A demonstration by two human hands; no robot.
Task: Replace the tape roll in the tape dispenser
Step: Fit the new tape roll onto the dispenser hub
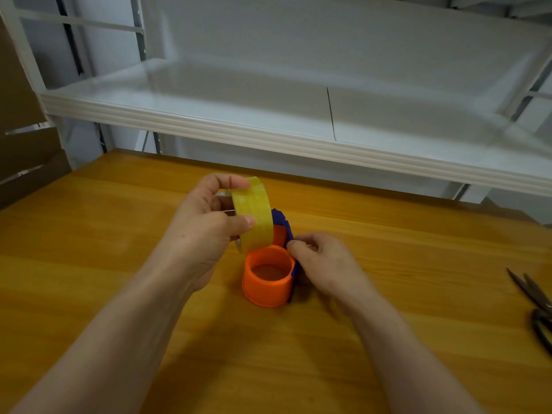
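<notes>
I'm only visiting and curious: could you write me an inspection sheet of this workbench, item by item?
Surface: orange-brown wooden tabletop, grain showing.
Job's things: yellowish clear tape roll held above the table; orange-and-blue plastic tape dispenser resting on it, no roll on its orange hub.
Clutter: dark metal scissors lying at the right edge.
Hands: left hand grips the roll with thumb and fingers; right hand pinches the dispenser's blue side.
Cables: nothing seen.
Surroundings: white metal shelf behind; brown cardboard boxes at left.

Left hand (203,231) raised with thumb and fingers pinching — right hand (325,264) lower, fingertips pinched together.
</notes>
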